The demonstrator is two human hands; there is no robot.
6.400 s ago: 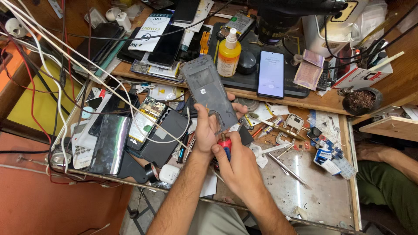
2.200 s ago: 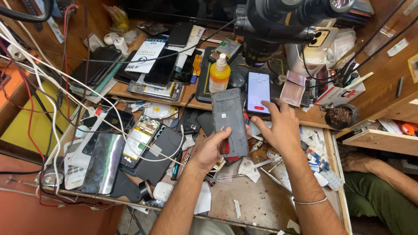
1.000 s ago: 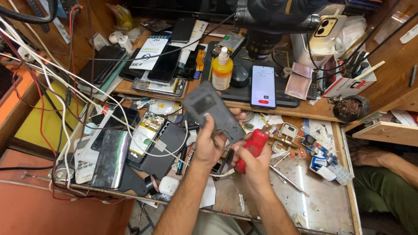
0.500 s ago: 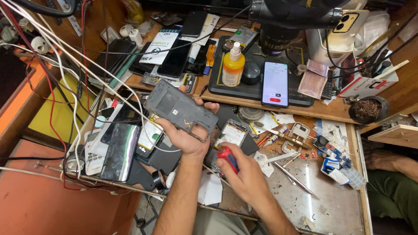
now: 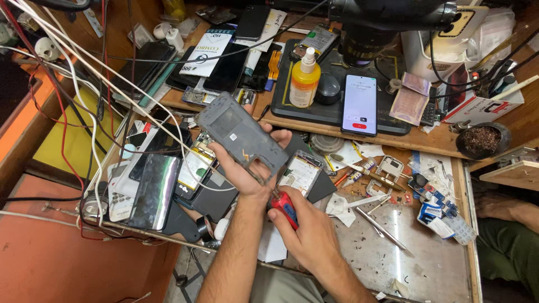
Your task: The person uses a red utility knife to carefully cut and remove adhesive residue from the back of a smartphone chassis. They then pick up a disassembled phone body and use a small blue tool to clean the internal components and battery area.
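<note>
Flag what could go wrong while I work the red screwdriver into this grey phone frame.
The left hand holds the grey phone frame in mid-air by one end, so the red screwdriver in the right hand might slip toward the fingers. A loosened screw could vanish among the scattered parts on the bench.

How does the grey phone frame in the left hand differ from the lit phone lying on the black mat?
The grey phone frame is held up, tilted, in the left hand; the lit phone lies flat on the black mat. The frame shows a bare grey shell with no display visible; the lit phone's screen is glowing. The frame looks larger, being nearer the camera. Both are slim rounded rectangles.
</note>
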